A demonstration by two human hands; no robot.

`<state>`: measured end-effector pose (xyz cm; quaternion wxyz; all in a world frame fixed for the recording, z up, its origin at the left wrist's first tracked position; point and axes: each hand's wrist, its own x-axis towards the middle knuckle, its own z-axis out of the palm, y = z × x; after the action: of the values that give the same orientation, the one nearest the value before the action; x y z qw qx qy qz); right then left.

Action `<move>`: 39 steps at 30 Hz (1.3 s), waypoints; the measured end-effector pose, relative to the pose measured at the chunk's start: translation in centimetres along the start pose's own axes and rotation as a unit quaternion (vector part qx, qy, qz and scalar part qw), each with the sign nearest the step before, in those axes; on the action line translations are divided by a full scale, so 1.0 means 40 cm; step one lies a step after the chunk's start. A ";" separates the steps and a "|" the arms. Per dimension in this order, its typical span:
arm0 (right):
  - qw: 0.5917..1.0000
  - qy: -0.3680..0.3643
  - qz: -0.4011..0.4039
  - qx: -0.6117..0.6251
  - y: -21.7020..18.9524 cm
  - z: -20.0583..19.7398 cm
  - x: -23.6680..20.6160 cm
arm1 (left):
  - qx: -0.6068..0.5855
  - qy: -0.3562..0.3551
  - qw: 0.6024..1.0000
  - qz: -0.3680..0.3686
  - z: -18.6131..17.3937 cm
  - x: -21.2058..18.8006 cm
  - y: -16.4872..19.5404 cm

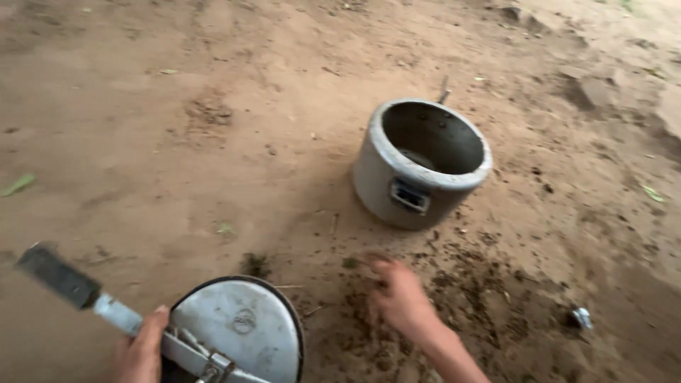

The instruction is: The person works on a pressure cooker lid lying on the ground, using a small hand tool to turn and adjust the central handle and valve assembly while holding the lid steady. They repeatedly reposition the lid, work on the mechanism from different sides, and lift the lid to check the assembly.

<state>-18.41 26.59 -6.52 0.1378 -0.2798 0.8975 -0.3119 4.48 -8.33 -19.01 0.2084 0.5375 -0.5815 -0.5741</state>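
Note:
My left hand (142, 349) grips the metal bar of a round grey pressure-cooker lid (245, 330) at the bottom left; the lid's long dark handle (57, 275) sticks out to the upper left. My right hand (401, 298) hovers low over the dirt ground at bottom centre, fingers curled down toward dark damp debris; it is blurred, so whether it holds soil is unclear. The open grey cooker pot (397, 181) stands upright on the ground beyond, apart from both hands.
Bare brown dirt all around, with a dark wet patch (482, 298) near my right hand. A small shiny scrap (582, 317) lies at the right. A few green leaf bits (18, 186) are scattered about.

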 end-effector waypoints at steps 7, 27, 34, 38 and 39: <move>0.959 -0.166 -0.177 -0.148 -0.174 0.274 0.212 | 0.021 0.083 0.996 0.017 -0.126 0.014 -0.032; 0.977 0.094 0.134 0.138 0.010 0.017 -0.106 | 0.246 -0.197 0.948 0.035 0.287 -0.298 0.157; 0.889 0.078 0.285 0.350 0.053 0.037 -0.134 | 0.419 -0.126 0.892 0.112 0.263 -0.370 0.296; 0.777 0.072 0.330 0.531 0.058 0.017 -0.126 | 0.396 -0.072 0.893 0.203 0.253 -0.395 0.314; 0.782 0.064 0.321 0.530 0.059 0.014 -0.123 | 0.373 -0.040 0.896 0.238 0.251 -0.403 0.310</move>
<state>-15.18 30.73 -8.10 0.2989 0.1627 0.6352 -0.6934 -3.55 7.11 -4.45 0.0997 0.3977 -0.8714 -0.2694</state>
